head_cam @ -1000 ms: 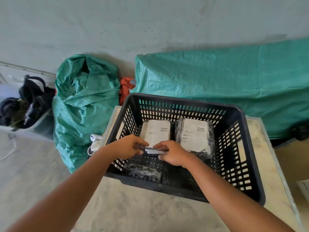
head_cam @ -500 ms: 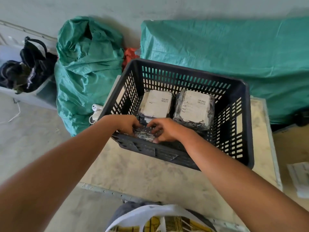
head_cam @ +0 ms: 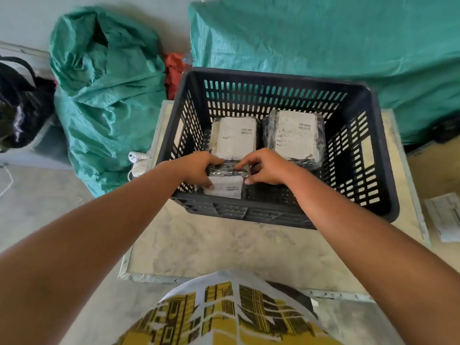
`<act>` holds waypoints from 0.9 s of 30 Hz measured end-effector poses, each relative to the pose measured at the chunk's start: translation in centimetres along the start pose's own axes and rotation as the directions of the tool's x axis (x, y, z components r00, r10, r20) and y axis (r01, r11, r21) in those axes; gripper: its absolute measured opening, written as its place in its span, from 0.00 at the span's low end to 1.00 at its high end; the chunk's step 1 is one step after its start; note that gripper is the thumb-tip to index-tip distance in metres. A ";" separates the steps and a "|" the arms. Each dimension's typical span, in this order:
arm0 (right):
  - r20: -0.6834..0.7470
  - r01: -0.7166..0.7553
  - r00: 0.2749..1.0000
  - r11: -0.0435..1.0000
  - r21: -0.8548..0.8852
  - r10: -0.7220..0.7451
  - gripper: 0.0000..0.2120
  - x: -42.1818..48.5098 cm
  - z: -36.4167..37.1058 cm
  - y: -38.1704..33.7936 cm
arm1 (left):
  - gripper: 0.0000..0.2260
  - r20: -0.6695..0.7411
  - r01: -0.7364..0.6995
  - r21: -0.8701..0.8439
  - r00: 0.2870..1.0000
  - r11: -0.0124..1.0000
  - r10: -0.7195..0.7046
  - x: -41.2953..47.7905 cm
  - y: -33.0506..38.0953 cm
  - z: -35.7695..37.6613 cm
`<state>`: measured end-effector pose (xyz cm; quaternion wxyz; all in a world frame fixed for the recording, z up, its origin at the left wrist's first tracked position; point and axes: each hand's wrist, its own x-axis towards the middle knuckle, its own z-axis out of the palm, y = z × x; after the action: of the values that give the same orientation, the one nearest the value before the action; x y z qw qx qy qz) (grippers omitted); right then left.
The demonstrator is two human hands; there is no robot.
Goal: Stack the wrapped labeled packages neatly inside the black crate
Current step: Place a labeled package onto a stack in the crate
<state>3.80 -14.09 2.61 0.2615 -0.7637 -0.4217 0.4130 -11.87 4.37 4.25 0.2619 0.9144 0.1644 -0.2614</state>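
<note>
A black slotted crate (head_cam: 378, 155) stands on a low pale table (head_cam: 224, 247). Two plastic-wrapped packages with white labels lie flat side by side at its back: one on the left (head_cam: 234, 139), one on the right (head_cam: 295, 134). A third wrapped package (head_cam: 226, 179) stands tilted on edge in the crate's near-left corner, its white label facing me. My left hand (head_cam: 199, 168) grips its left end. My right hand (head_cam: 263, 168) holds its right end and top edge with the fingertips.
A stuffed green sack (head_cam: 107, 95) stands left of the table with a white plug (head_cam: 137, 159) at its foot. A green tarp (head_cam: 336, 41) covers a bulk behind the crate. A black bag (head_cam: 20, 103) is far left. Papers (head_cam: 445, 215) lie at right.
The camera has tilted down and my shirt now shows. Both hands have turned the package so that its white label faces me in the near-left corner.
</note>
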 end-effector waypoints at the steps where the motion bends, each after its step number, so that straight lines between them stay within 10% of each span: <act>1: -0.014 0.001 1.000 1.000 0.001 -0.001 0.24 -0.1 -0.1 0.0 | 0.40 0.001 -0.027 -0.008 1.000 1.000 0.027 -0.1 0.0 -0.1; 22: -0.479 0.575 0.809 0.626 0.526 -0.341 0.24 -7.0 -8.4 -9.1 | 0.25 -0.577 -0.521 -0.526 0.800 0.673 0.168 -10.5 6.0 -17.4; 27: -0.532 0.573 0.797 0.634 0.519 -0.285 0.25 -6.2 -9.8 -8.9 | 0.45 -0.613 -0.441 -0.283 0.766 0.852 0.193 -9.6 6.2 -14.0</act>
<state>6.41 -15.43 16.92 0.6855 -0.5624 -0.3588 0.2915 -11.47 5.68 22.25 0.4289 0.8880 0.1244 0.1100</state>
